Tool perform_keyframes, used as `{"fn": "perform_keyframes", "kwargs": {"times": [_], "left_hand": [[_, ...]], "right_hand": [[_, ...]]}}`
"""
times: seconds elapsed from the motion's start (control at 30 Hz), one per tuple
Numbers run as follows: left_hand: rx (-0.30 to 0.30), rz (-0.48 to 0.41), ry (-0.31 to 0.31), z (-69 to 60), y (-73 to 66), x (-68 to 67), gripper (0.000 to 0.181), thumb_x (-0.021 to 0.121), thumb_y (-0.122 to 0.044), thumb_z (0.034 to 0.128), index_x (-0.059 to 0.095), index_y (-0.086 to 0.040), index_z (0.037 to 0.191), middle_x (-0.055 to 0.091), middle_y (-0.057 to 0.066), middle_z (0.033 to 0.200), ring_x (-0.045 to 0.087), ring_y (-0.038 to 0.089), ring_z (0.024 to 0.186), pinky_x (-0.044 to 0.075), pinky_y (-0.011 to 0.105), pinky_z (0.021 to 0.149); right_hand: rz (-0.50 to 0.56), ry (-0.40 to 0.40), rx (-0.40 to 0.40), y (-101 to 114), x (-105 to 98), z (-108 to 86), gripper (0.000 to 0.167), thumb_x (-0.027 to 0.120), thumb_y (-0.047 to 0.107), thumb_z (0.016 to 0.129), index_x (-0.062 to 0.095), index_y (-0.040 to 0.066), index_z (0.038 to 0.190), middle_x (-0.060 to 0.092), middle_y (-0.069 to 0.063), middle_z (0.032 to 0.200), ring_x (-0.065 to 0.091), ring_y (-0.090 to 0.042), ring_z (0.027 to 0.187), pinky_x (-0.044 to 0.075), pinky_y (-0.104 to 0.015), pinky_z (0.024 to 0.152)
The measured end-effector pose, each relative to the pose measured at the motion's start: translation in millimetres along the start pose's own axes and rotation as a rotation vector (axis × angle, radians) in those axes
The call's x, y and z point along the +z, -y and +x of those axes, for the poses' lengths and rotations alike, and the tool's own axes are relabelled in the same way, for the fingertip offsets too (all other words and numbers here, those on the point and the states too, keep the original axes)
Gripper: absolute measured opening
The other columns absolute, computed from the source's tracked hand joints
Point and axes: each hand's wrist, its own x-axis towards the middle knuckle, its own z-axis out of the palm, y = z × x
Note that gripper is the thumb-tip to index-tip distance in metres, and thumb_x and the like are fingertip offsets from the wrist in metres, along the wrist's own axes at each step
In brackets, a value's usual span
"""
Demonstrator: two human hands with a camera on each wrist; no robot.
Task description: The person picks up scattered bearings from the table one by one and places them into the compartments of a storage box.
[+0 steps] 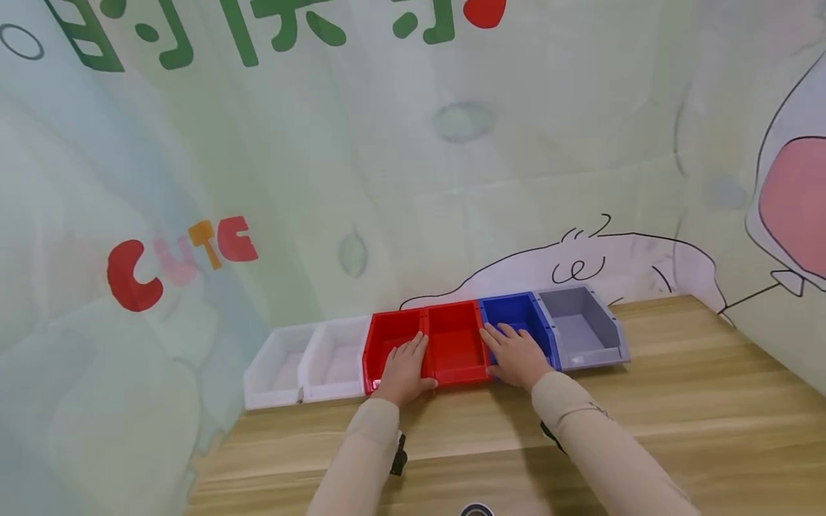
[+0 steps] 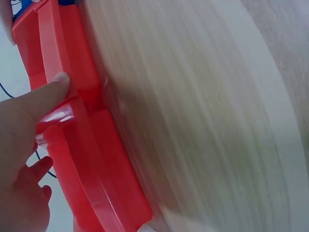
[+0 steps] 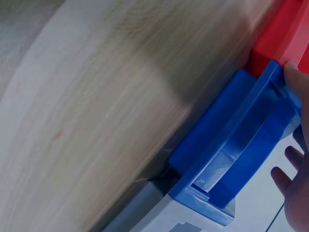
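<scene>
In the head view my left hand [image 1: 401,369] rests over the wall between two red bins, the left red bin [image 1: 390,331] and the right red bin [image 1: 455,337]. Its fingers point away from me, and its thumb touches the front rim in the left wrist view. My right hand [image 1: 518,356] lies over the blue bin [image 1: 513,311], fingers spread towards the wall it shares with the right red bin. The right wrist view shows that thumb on the front corner where blue meets red. The other fingers stay loosely bent, apart from the front rim.
Two white bins [image 1: 276,367] stand at the row's left end, and a grey bin [image 1: 584,331] closes the right end. The row sits along the back of a wooden table [image 1: 697,401], against a printed curtain [image 1: 400,165]. A dark round object [image 1: 477,509] shows at the bottom edge.
</scene>
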Motion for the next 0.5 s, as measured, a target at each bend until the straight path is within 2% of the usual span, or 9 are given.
{"fn": "perform_keyframes", "kwargs": {"times": [0.2,0.5], "left_hand": [[-0.007,0.013,0.001,0.2,-4.8,-0.5,0.096,0.079,-0.035,0.069,0.025,-0.014,0.146,0.024,0.004,0.153,0.027,0.028,0.137,0.021,0.049,0.113],[0.026,0.069,0.001,-1.2,-15.0,-1.6,0.093,0.078,-0.035,0.0696,0.028,-0.01,0.144,0.029,0.007,0.151,0.025,0.028,0.139,0.02,0.046,0.114]], "right_hand": [[-0.015,-0.013,-0.009,-3,1,-2.0,0.072,0.062,0.042,0.084,0.034,0.009,0.142,0.036,-0.008,0.147,0.038,-0.031,0.13,0.036,-0.049,0.104],[-0.008,-0.005,-0.013,-8,-2,-10.7,0.071,0.061,0.041,0.084,0.035,0.008,0.141,0.038,-0.009,0.146,0.04,-0.031,0.129,0.036,-0.049,0.103]]}}
